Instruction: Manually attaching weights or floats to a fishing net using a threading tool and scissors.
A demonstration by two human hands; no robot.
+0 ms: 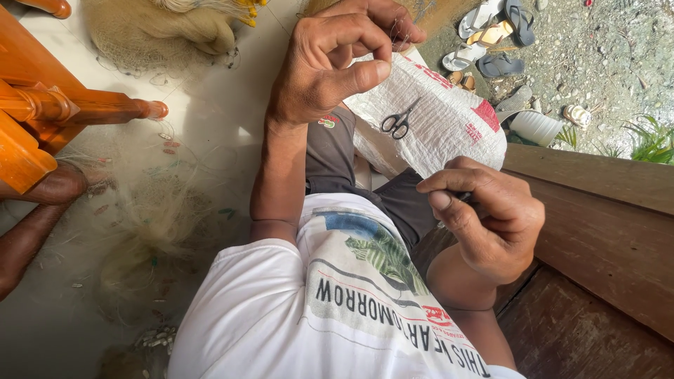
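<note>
My left hand point(337, 60) is raised in front of me, its fingers pinched on fine, almost transparent fishing net thread near the top of the view. My right hand point(488, 217) is lower at the right, thumb and fingers closed on a small dark tool whose tip barely shows. Between the two hands a white woven sack point(449, 119) lies over my lap, with black-handled scissors point(399, 123) resting on it. A heap of pale fishing net point(151, 224) spreads on the floor at the left.
Orange wooden furniture legs point(77, 109) stand at the left. Another person's leg point(35, 210) shows by them. A brown wooden bench point(597, 231) runs along the right. Several sandals point(491, 35) and a white plastic container point(535, 128) lie on gravel beyond. More net is bundled at top left point(168, 28).
</note>
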